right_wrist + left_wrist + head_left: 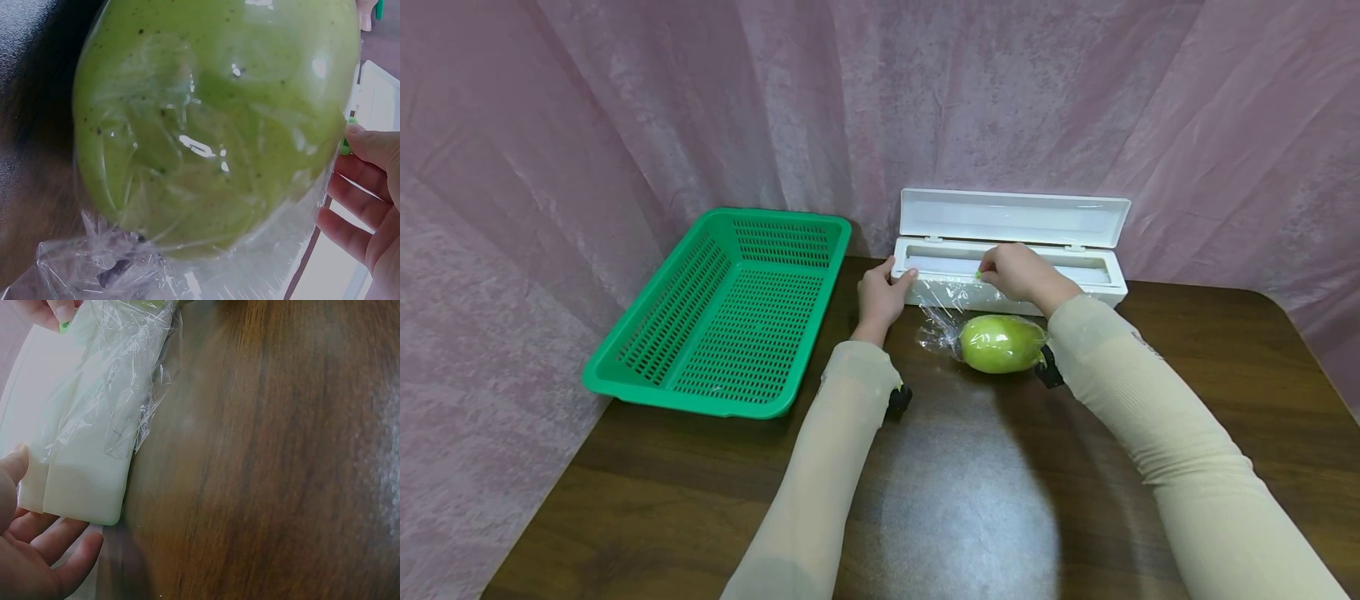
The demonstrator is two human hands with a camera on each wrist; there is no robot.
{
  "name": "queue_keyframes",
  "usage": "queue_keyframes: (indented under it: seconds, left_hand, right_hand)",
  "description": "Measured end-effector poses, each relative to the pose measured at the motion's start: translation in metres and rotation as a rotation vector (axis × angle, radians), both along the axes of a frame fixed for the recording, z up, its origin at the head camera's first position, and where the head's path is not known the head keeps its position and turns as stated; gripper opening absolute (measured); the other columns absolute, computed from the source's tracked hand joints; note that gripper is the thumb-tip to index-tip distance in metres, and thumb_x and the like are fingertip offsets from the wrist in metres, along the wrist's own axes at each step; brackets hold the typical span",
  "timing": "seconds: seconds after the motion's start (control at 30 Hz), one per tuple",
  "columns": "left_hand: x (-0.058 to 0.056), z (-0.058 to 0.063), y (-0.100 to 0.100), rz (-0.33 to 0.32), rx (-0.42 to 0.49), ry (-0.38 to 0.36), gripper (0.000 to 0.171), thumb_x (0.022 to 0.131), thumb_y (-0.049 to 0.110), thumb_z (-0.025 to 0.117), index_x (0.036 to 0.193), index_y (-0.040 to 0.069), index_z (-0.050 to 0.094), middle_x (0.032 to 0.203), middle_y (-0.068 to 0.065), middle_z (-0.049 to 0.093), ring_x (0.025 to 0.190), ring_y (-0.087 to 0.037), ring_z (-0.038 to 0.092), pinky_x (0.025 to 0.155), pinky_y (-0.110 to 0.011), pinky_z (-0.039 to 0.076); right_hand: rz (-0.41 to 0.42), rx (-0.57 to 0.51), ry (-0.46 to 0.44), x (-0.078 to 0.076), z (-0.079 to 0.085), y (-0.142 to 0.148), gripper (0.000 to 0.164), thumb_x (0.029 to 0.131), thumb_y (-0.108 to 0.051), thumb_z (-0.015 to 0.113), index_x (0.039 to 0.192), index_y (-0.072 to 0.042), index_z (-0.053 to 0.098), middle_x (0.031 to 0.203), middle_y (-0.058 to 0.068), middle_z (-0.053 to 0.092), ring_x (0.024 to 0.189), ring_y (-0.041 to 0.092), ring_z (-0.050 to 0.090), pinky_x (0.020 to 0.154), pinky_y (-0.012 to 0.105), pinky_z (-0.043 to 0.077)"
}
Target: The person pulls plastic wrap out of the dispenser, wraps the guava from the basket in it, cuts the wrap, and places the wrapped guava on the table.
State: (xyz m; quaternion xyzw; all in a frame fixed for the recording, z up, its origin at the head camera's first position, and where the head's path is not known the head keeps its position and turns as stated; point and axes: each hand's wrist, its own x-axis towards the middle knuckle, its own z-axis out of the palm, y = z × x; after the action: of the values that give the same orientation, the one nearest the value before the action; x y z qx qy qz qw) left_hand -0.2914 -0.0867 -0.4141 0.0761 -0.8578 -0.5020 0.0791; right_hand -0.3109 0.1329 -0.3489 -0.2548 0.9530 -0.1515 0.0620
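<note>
The fruit, smooth, rounded and green with dark specks, lay on the glossy wood-grain table just in front of a hard white box, swathed in crinkled clear film that ran up over the box's front wall. The left hand gripped the box's left end, its thumb apart from the fingers. The right hand pinched a small green tab between thumb and forefinger, the other fingers slightly spread.

The right hand hid part of the box's interior; the fruit's top was cut off in the right wrist view, and where the film ended was hard to make out. The perforated plastic basket stood at the table's left edge — a narrow gap from the box — while wood stretched rightward to a rounded corner.
</note>
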Motion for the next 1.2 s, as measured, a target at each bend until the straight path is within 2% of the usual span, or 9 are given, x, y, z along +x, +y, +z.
queue_keyframes:
  seconds: [1.2]
  left_hand:
    - [-0.0013, -0.0016, -0.001, -0.001, -0.009, 0.014, 0.061, 0.09, 0.039, 0.063, 0.14, 0.009, 0.047, 0.143, -0.008, 0.048, 0.133, -0.025, 0.042, 0.105, -0.036, 0.041]
  right_hand:
    - [-0.016, -0.005, -0.02, 0.0029, 0.0003, 0.0059, 0.023, 0.094, -0.01, 0.055, 0.11, 0.004, 0.065, 0.107, 0.019, 0.067, 0.1, 0.032, 0.062, 0.093, 0.046, 0.047]
